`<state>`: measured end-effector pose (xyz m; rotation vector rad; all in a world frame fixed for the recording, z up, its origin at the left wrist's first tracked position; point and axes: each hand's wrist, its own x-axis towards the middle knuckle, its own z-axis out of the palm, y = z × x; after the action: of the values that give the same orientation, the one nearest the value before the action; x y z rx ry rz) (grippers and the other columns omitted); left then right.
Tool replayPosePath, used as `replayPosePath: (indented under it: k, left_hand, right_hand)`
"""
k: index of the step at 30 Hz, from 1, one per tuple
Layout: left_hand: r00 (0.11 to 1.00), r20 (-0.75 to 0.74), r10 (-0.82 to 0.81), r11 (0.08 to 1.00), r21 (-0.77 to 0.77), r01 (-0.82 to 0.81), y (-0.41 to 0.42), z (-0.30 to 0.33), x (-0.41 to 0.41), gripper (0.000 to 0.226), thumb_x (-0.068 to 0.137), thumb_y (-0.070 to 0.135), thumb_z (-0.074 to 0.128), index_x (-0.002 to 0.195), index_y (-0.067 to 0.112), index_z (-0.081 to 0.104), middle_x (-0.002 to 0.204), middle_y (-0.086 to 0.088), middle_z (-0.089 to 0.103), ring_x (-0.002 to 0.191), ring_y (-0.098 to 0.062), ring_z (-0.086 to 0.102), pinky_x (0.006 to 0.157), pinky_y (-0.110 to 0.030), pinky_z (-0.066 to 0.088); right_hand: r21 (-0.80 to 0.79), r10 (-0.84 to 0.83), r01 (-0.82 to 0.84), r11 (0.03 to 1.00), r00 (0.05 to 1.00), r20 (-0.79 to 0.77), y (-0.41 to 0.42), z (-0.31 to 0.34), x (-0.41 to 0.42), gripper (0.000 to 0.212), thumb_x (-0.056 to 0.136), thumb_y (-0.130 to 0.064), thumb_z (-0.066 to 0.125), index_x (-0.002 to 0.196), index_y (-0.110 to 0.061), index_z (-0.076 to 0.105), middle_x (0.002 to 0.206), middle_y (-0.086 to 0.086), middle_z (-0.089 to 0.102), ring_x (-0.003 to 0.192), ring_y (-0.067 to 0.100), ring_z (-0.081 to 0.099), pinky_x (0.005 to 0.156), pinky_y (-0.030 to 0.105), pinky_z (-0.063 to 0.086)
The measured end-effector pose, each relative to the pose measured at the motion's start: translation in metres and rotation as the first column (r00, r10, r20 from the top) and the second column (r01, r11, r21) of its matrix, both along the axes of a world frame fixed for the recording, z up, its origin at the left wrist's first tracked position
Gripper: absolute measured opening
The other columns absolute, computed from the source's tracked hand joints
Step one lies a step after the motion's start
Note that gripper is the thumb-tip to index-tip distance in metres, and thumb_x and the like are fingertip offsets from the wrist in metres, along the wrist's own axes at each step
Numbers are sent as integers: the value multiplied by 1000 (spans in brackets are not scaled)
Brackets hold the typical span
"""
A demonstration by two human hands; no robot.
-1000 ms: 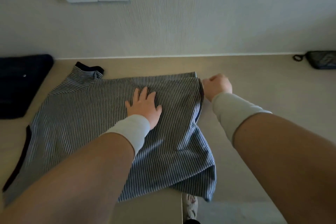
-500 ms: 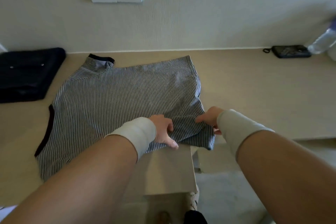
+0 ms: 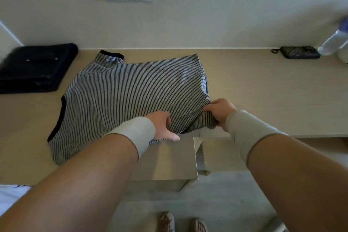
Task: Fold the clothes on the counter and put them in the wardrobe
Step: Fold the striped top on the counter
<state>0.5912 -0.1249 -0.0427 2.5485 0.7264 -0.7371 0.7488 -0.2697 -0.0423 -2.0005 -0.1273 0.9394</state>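
While the striped shirt point(image 3: 131, 100) lies spread on the counter point(image 3: 263, 90), I see 2 hands at its near hem: the left hand point(image 3: 162, 126) grips the edge, fingers curled under, and the right hand point(image 3: 220, 111) pinches the bunched corner. A dark folded garment point(image 3: 35, 68) lies far left.

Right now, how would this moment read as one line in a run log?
step: folding striped shirt | left hand: grips near hem | right hand: grips hem corner | shirt: on counter
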Motion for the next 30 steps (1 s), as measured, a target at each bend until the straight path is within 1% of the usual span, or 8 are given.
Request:
replayPosePath:
  k: [5, 13, 16, 18, 20, 24, 27, 30]
  left_hand:
    - [997, 75, -3, 980, 198, -12, -16, -26, -6, 26, 89, 30, 56, 110, 15, 59, 96, 0, 52, 89, -22, 54, 78, -33, 49]
    - [812, 400, 424, 858, 110, -502, 13, 10, 4, 20, 95, 8, 40, 100, 16, 57, 88, -3, 56, 82, -25, 55, 70, -34, 47]
    - [862, 274, 426, 878, 106, -467, 7, 8, -1, 24, 95, 7, 45, 115, 16, 55, 97, -4, 57, 85, -25, 57, 72, -34, 48]
    - [878, 209, 431, 887, 81, -455, -1, -2, -7, 35, 95, 11, 50, 130, 18, 48, 110, -6, 56, 85, -25, 60, 68, -34, 50]
    - [862, 235, 450, 879, 52, -473, -9, -10, -16, 37, 95, 18, 54, 131, 19, 45, 119, -6, 51, 89, -25, 60, 72, -36, 51]
    - [836, 291, 464, 858, 86, -506, -12, -2, -47, 12, 95, 26, 54, 101, 16, 50, 94, -3, 50, 77, -22, 52, 67, -34, 42]
    - [895, 126, 429, 887, 126, -443, -8, 7, -84, 24, 95, 32, 53, 80, 14, 49, 68, -2, 45, 61, -20, 45, 62, -32, 39]
    - [904, -58, 425, 894, 184, -408, -4, 9, -126, 28, 91, 41, 57, 89, 13, 57, 82, -4, 58, 76, -22, 56, 71, -33, 47]
  right_hand:
    - [58, 14, -10, 998, 997, -71, -11, -2, -4, 9, 89, -10, 66, 96, -6, 63, 100, 16, 69, 91, 31, 69, 81, 49, 58]
    - [328, -6, 33, 944, 996, -84, -22, 22, 13, 23, 90, -4, 63, 112, -10, 62, 104, 18, 68, 90, 30, 70, 80, 46, 59]
    - [-133, 385, -375, 918, 921, 59, -38, 27, 14, 15, 88, -17, 70, 100, -10, 66, 101, 11, 67, 89, 25, 67, 76, 39, 59]
    - [-588, 673, -526, 615, 739, 43, -41, 22, 13, 28, 85, -32, 73, 92, -6, 65, 90, 8, 68, 74, 20, 63, 66, 30, 56]
    - [-696, 724, -476, 537, 684, 91, -34, 19, 10, 34, 87, -37, 69, 83, -4, 60, 82, 8, 64, 66, 20, 58, 66, 30, 52]
    - [-484, 622, -464, 742, 746, 238, -7, 21, -8, 32, 86, -32, 67, 105, -6, 67, 102, 10, 65, 85, 23, 54, 83, 35, 49]
    - [-378, 680, -577, 724, 690, 250, 16, 25, -44, 31, 87, -29, 65, 109, -7, 69, 97, 10, 65, 84, 20, 55, 87, 36, 50]
    - [-321, 781, -713, 623, 593, 195, 32, 25, -85, 34, 90, -25, 62, 108, 4, 69, 88, 19, 63, 78, 20, 53, 91, 42, 53]
